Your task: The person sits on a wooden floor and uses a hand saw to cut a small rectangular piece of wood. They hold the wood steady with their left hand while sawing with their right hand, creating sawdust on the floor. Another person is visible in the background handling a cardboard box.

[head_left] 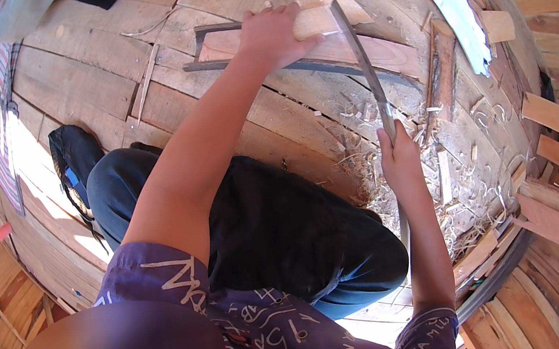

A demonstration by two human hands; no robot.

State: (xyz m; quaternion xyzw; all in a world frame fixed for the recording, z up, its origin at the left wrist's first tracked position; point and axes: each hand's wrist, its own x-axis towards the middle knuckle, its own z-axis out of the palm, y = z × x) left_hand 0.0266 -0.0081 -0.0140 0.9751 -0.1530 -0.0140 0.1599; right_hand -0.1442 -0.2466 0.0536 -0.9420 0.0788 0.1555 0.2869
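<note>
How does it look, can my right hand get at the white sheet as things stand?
Probably not just yet: your right hand is gripping the long blade and would likely need to set it down first. Otherwise the way seems free: I see nothing lying over the white sheet.

I looked in through one head-worn fisheye | aimed steeply down | close above the black cloth trousers [264, 213] | facing the pale-brown wooden plank floor [69, 69]
</note>
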